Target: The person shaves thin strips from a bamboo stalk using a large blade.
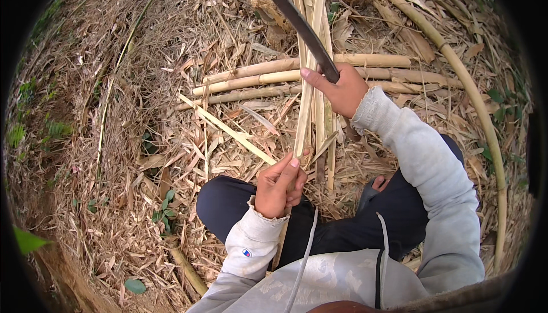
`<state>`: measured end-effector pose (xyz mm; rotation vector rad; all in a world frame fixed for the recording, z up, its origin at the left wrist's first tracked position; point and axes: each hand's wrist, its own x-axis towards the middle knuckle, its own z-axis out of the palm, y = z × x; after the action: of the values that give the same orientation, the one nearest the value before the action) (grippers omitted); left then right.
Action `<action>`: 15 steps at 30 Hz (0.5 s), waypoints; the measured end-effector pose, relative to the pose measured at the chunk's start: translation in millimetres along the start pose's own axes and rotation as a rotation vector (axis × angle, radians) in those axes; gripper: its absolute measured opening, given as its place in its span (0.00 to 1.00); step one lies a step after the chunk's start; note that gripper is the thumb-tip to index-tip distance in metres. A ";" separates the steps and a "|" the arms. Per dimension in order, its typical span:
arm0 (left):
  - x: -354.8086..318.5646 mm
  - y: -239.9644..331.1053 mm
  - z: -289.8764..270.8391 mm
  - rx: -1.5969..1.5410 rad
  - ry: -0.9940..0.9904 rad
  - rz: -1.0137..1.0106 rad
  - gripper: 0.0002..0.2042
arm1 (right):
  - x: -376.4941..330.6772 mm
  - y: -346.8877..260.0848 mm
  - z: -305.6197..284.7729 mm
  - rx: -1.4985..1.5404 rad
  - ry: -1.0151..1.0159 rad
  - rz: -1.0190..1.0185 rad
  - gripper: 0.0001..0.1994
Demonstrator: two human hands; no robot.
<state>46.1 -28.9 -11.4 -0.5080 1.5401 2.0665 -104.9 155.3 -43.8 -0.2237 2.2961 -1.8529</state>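
My left hand is closed around the near end of a pale split bamboo strip, thumb pressed on top. That strip runs away from me, past my right hand. In my right hand is a machete, its long dark blade slanting up and left across the strips; its handle is mostly hidden by my fingers. My right thumb rests at the strip's edge. Other bamboo strips lie alongside, under the blade. A loose strip slants across the ground and meets my left hand; whether I hold it too is unclear.
Several round bamboo poles lie crosswise beneath the strips. A long curved bamboo pole bends down the right side. Dry leaves and shavings cover the ground. My bent legs sit close under my hands; a cut pole lies lower left.
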 end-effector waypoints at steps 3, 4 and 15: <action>-0.7 -0.3 -1.0 0.094 -0.082 0.018 0.23 | -9.9 -16.7 -11.7 0.301 -0.083 0.245 0.24; 1.5 0.8 1.5 0.117 -0.105 0.033 0.24 | -11.3 -17.1 -14.7 0.298 -0.060 0.231 0.23; 46.1 74.9 20.7 0.556 -0.218 0.154 0.31 | -49.3 -35.0 -7.7 0.245 -0.114 0.018 0.20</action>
<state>-35.6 -18.1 25.6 0.0418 1.9546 1.6196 -58.7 166.6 -5.7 -0.2637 1.9691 -2.0330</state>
